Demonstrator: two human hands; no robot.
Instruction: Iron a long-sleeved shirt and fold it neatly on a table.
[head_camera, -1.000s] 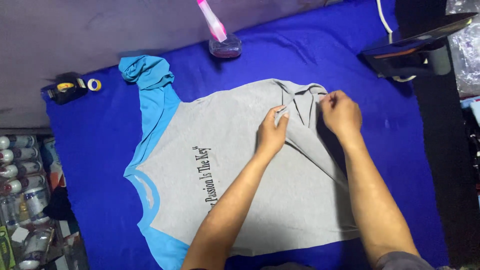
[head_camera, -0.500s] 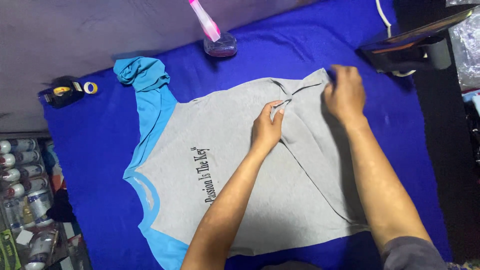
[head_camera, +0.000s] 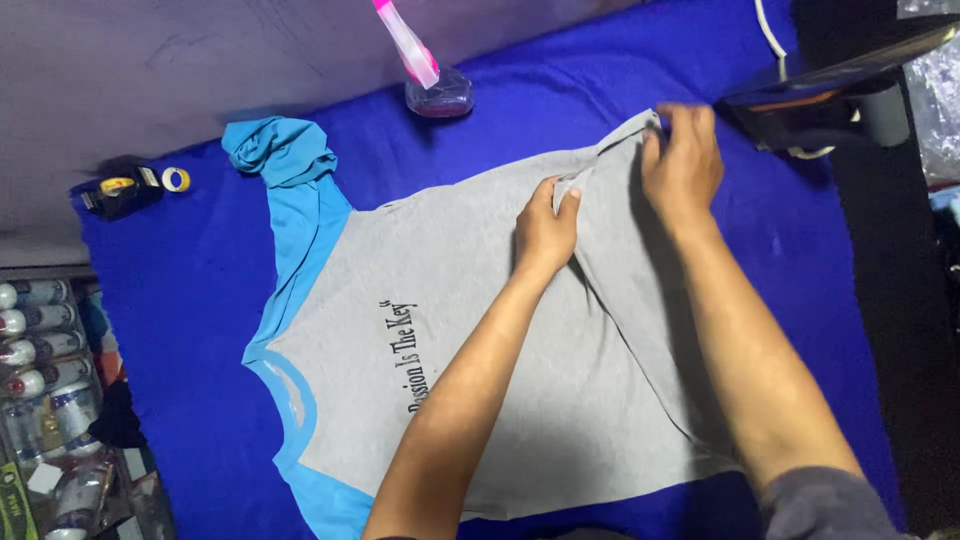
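Currently, the grey shirt (head_camera: 470, 370) with light-blue sleeves lies flat on a blue cloth (head_camera: 190, 300) that covers the work surface. Left hand (head_camera: 545, 228) pinches a fold of grey fabric near the shirt's middle, fingers closed on it. Right hand (head_camera: 683, 165) grips the shirt's far edge, fingers curled over the cloth.

Handling, judged: light, soft knit, no stiffness; it drapes and creases wherever lifted, and should slide easily over the blue cloth. Best taken by edges, seams or a pinched fold, as both hands do here. Not fragile.

One sleeve (head_camera: 282, 152) is bunched at the far left corner; dark lettering runs along the chest.

Surroundings: a clear spray bottle (head_camera: 432, 82) with pink head stands on the cloth beyond the shirt. An iron (head_camera: 835, 90) rests at the far right, its white cord (head_camera: 768, 30) trailing away. A tape measure (head_camera: 118, 190) and small tape roll (head_camera: 176, 180) sit at the left edge. Below, left, bottles (head_camera: 40, 340) are stored. Room dim.
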